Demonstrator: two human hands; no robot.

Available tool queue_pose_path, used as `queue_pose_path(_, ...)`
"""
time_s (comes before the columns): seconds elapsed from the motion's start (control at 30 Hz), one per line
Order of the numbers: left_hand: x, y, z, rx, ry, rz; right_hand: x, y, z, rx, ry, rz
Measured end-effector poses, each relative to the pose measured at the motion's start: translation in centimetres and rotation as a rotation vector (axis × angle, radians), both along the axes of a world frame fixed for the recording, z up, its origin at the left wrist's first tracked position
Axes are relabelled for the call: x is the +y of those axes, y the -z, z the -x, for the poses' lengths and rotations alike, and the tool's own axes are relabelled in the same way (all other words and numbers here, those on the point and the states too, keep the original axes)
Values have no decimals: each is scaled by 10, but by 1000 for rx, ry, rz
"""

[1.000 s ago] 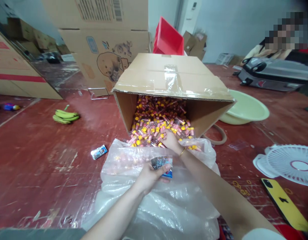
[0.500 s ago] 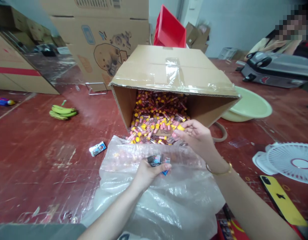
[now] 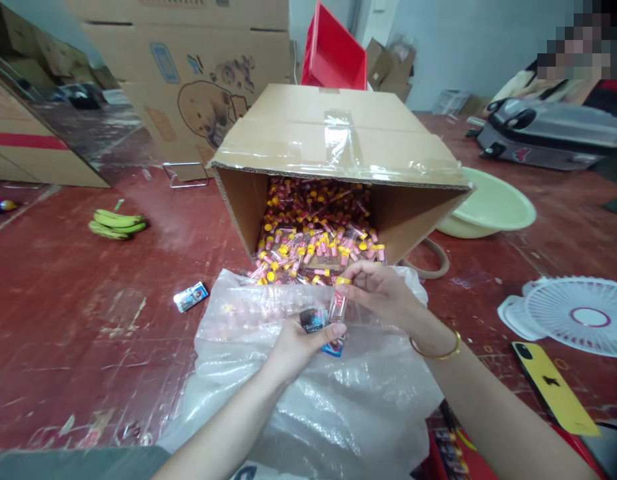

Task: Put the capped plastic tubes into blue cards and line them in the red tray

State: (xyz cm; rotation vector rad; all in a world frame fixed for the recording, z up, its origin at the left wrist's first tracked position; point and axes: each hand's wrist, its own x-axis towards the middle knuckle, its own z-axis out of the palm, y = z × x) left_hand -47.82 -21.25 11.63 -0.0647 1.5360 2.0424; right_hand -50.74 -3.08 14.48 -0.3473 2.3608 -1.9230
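Plastic sheeting (image 3: 308,413) is lying in front of the open carton (image 3: 328,133). Over it, the left hand (image 3: 293,347) is gripping small printed packets (image 3: 333,347), the thumb pressing across them. Closer to the carton's mouth, the right hand (image 3: 383,293) is pinching a clear vial (image 3: 338,305) by its yellow cap between thumb and fingers; the vial is hanging almost upright by the left thumb, contact being unclear. Right of the carton and nearer, a yellow phone (image 3: 555,387) is lying beyond the right forearm. Left of the carton, a loose packet (image 3: 191,297) is resting on the red floor (image 3: 88,320). Many yellow-capped vials (image 3: 313,247) are filling the carton's lower inside. Bananas (image 3: 117,225) are lying farther left, while a pale green basin (image 3: 493,207) is sitting at its right. Behind the carton, a red crate (image 3: 338,57) is leaning.
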Motion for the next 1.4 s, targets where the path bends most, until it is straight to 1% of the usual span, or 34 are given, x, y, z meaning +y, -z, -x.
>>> queue_pose_path(0.07,2,-2,-1,-120,12,-100,-1,10,-6,-76,-20,126)
queue_pose_path(0.13,6,-7,-1,-204,9,-182,-3,16,-19,-103,-80,199)
queue_pose_path(0.2,11,-12,0,-239,-21,-226,-9,20,-35,-140,-168,219)
queue_pose_path(0.27,15,-14,2,-258,-46,-241,-17,24,-48,-190,-187,211)
queue_pose_path(0.33,18,-15,3,-262,-51,-237,-25,28,-56,-194,-103,215)
queue_pose_path(0.4,19,-14,2,-228,-40,-228,-30,34,-59,-130,18,218)
queue_pose_path(0.47,17,-13,1,-170,-26,-221,-32,39,-58,-29,115,170)
queue_pose_path(0.53,15,-11,-1,-135,-24,-211,-32,43,-57,56,168,111)
queue_pose_path(0.63,14,-9,-3,-141,-38,-197,-32,46,-57,105,169,117)
queue_pose_path(0.73,15,-7,-4,-151,-32,-189,-33,50,-59,103,171,163)
queue_pose_path(0.87,16,-6,-5,-165,-28,-177,-32,56,-64,96,188,169)
queue_pose_path(0.97,16,-4,-6,-140,-19,-176,-27,55,-65,101,207,185)
queue_pose_path(1.07,17,-2,-6,-104,16,-134,-23,45,-62,59,153,252)
queue_pose_path(1.13,17,-3,-6,-82,50,-91,-21,37,-60,11,162,297)
queue_pose_path(1.2,18,-4,-7,-66,70,-56,-14,31,-62,-1,261,321)
queue_pose_path(1.27,17,-6,-8,-80,86,-19,6,32,-73,29,443,333)
queue_pose_path(1.3,16,-7,-8,-99,93,1,23,35,-85,49,576,325)
queue_pose_path(1.33,15,-8,-7,-116,100,24,44,41,-102,74,758,290)
queue_pose_path(1.4,13,-7,-4,-126,117,74,92,58,-150,111,1193,148)
